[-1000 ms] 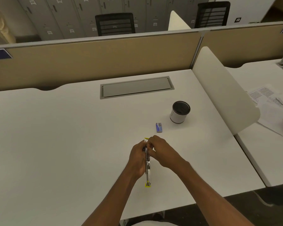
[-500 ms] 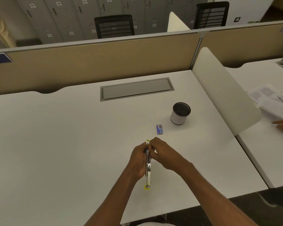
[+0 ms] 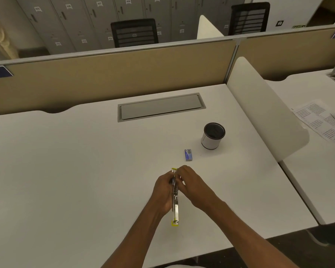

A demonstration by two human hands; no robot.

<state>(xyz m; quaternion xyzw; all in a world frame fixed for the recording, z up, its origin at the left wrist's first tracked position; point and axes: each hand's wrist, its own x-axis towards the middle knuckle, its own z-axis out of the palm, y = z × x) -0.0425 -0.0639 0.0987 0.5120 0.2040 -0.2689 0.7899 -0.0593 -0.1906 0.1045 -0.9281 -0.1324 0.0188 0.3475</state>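
Observation:
A long metal stapler [image 3: 175, 207] with yellow-green ends is opened out flat and held just above the white desk [image 3: 66, 171], pointing away from me. My left hand [image 3: 163, 192] grips its middle from the left. My right hand [image 3: 191, 185] pinches its far part from the right, fingers curled over the top. A small blue staple box [image 3: 188, 154] lies on the desk a little beyond my hands. What my fingertips hold against the stapler is hidden.
A black-and-white cylindrical cup [image 3: 213, 135] stands beyond the box to the right. A grey cable hatch [image 3: 161, 107] sits in the desk near the beige partition [image 3: 114, 74]. A white divider [image 3: 263, 117] separates a neighbouring desk with printed papers [image 3: 321, 120].
My hands and the stapler stay in nearly the same place. The other person's hand at the far right edge has left the view.

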